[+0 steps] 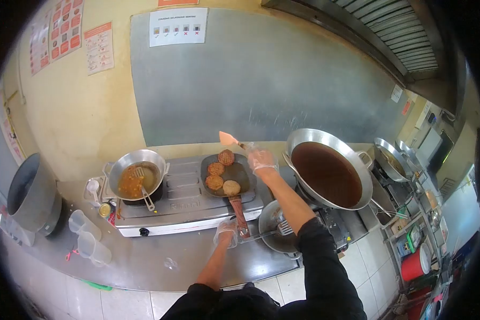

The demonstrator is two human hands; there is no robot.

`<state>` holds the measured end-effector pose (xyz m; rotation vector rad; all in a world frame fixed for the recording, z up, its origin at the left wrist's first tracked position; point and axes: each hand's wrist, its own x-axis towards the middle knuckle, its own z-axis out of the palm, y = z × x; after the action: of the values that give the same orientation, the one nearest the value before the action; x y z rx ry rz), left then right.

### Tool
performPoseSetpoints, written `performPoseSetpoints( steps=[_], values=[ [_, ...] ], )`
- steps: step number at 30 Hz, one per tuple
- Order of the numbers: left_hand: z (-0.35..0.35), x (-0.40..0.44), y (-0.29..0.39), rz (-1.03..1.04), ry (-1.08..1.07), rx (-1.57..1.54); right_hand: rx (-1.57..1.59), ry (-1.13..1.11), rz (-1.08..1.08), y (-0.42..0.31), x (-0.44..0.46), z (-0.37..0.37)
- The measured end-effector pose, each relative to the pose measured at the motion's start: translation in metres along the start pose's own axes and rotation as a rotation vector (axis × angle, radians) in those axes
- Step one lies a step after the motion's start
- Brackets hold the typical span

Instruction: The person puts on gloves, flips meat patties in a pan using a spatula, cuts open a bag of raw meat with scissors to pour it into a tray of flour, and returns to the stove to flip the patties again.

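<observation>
My right hand (262, 160), in a clear plastic glove, is closed on the handle of a spatula (228, 138) with an orange blade, raised above the back right of the square pan (242, 176). Three browned patties (216, 168) and a paler one (231, 188) lie in that pan. Its brown handle (238, 209) points toward me. My left hand (226, 233), also gloved, is beside the handle's lower end with its fingers bent; whether they grip the handle cannot be made out. A slotted metal turner (285, 228) lies across the pot to the right.
A wok of oil with a slotted turner (135, 176) sits on the left burner. A large wok of dark liquid (325, 173) stands right, above a grey pot (274, 242). Clear jugs (93, 248), a small can (105, 209) and a tall pot (34, 194) are left.
</observation>
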<state>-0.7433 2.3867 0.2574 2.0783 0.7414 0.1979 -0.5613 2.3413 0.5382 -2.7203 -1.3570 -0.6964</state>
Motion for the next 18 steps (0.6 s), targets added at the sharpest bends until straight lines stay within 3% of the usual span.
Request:
performPoseSetpoints(
  steps=[2, 5, 7, 8, 10, 15, 18],
  values=[
    [-0.004, -0.003, 0.004, -0.018, 0.017, 0.026, -0.088, 0.123, -0.05, 0.0, -0.003, 0.009],
    [-0.002, -0.005, 0.002, -0.063, 0.023, -0.054, -0.157, 0.091, -0.099, 0.007, -0.01, 0.015],
    [0.005, -0.001, -0.01, 0.134, 0.043, -0.061, -0.192, 0.039, -0.129, 0.015, -0.017, 0.014],
    [0.017, 0.007, -0.024, 0.131, 0.044, -0.06, -0.227, -0.007, -0.156, 0.017, -0.02, 0.013],
    [0.034, 0.018, -0.042, 0.24, 0.121, 0.071, -0.248, 0.003, -0.149, 0.021, -0.027, 0.012],
    [0.021, 0.012, -0.022, 0.215, 0.148, 0.101, -0.28, 0.04, -0.161, 0.034, -0.038, 0.001],
    [0.032, 0.015, -0.044, 0.249, 0.098, 0.168, -0.201, -0.12, -0.036, 0.029, -0.053, -0.016]
  ],
)
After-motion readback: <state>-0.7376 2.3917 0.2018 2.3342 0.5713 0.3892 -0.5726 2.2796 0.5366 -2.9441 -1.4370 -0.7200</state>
